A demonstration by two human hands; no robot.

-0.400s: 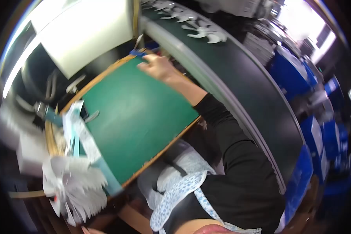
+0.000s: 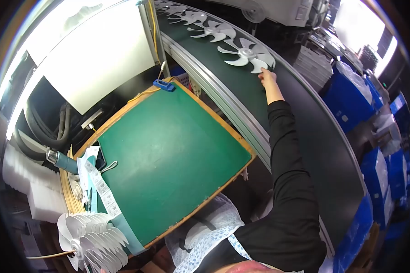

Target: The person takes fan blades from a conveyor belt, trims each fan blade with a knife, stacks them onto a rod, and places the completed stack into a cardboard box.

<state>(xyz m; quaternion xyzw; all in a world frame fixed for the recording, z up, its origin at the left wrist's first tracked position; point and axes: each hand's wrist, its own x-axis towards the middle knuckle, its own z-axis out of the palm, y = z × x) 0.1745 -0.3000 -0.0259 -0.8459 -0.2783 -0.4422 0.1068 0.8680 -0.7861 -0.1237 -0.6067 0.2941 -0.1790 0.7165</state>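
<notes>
My right hand (image 2: 268,77) reaches over the dark conveyor belt (image 2: 305,150). Its fingers pinch the tip of one blade of a white plastic fan blade wheel (image 2: 248,53) lying flat on the belt. Several more such wheels, among them a neighbouring fan wheel (image 2: 212,31), lie in a row further up the belt. At the lower left, a stack of nested white fan wheels (image 2: 95,241) sits on a thin rod, beside the green-topped table (image 2: 168,150). My left hand does not show; only a piece of forearm appears low in the picture.
On the table's far corner sits a blue clamp-like device (image 2: 164,85) with a yellow cord. A strip of printed labels (image 2: 105,193), a phone (image 2: 100,157) and a teal bottle (image 2: 61,160) line the left side. Blue crates (image 2: 351,98) stand beyond the belt.
My right hand has moved from the blue device at the table's far corner to the right, onto the nearest fan wheel on the belt. The wheels show nearer along the belt.
</notes>
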